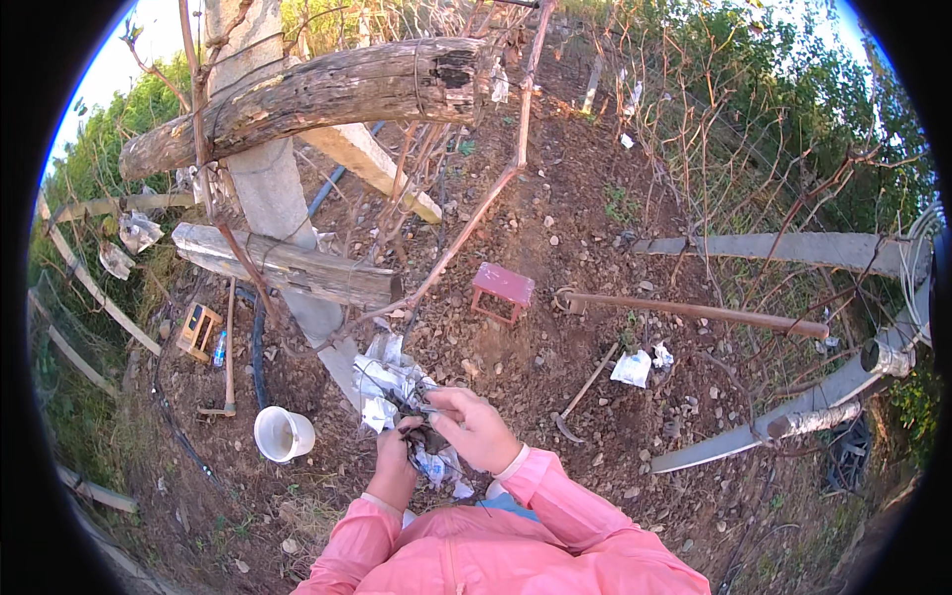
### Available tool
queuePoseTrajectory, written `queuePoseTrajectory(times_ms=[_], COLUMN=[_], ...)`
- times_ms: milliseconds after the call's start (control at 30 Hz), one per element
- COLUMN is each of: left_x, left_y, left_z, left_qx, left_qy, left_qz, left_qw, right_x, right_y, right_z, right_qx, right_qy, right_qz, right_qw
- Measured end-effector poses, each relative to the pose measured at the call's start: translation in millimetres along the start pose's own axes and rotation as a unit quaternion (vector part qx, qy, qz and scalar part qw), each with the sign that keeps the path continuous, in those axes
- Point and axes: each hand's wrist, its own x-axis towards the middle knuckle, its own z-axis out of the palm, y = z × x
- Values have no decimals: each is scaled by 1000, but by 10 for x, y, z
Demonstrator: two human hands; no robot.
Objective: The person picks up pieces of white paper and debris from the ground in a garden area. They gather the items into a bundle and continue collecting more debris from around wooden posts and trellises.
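Note:
My left hand [396,454] is closed on a bundle of dark wires or thin stems, low in the middle of the view. My right hand [476,428] meets it from the right, its thumb and fingers pinching a small piece at the bundle's top; what exactly it pinches is too small to tell. White crumpled bags [390,375] with some print hang around the bundle, above and below my hands. Behind them a concrete post [271,193] slants up to the left, with a weathered log [320,89] and a shorter timber [286,264] wired to it.
A white bucket [284,434], a long-handled hoe [230,357], a wooden stool [198,332] and a plastic bottle [219,349] are left. Ahead stands a red stool [503,286]. To the right lie a long-handled tool [692,309], a small sickle-like hoe [587,390] and white bags [631,369]. Bare vines [476,208] cross ahead.

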Motion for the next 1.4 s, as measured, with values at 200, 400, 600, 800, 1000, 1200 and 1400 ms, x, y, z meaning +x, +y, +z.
queuePoseTrajectory(times_ms=[200, 400, 600, 800, 1000, 1200, 1400], left_x=[92, 88, -77, -204, -117, 62, 138], left_y=[-228, -306, -367, -477, -513, -478, -354], left_z=[262, 366, 363, 320, 330, 398, 321], left_qx=[-30, -44, -61, -44, -45, -22, 24], left_qy=[14, 34, 64, 111, 103, 61, 24], left_qz=[1, 25, 55, 97, 50, 41, 4], left_qw=[999, 998, 995, 988, 992, 997, 999], right_x=[218, 1071, 2574, 3150, 2818, 1899, 523], right_y=[-152, -621, -1628, -2205, -1479, -463, 758], right_z=[-719, -1631, -2472, -2930, -2805, -2555, -1474], right_qx=[170, 141, 75, 171, -194, -31, 107], right_qy=[39, 155, 297, 215, 419, 249, 123], right_qz=[22, -79, -238, -323, -304, -124, 156], right_qw=[984, 975, 922, 906, 833, 960, 974])
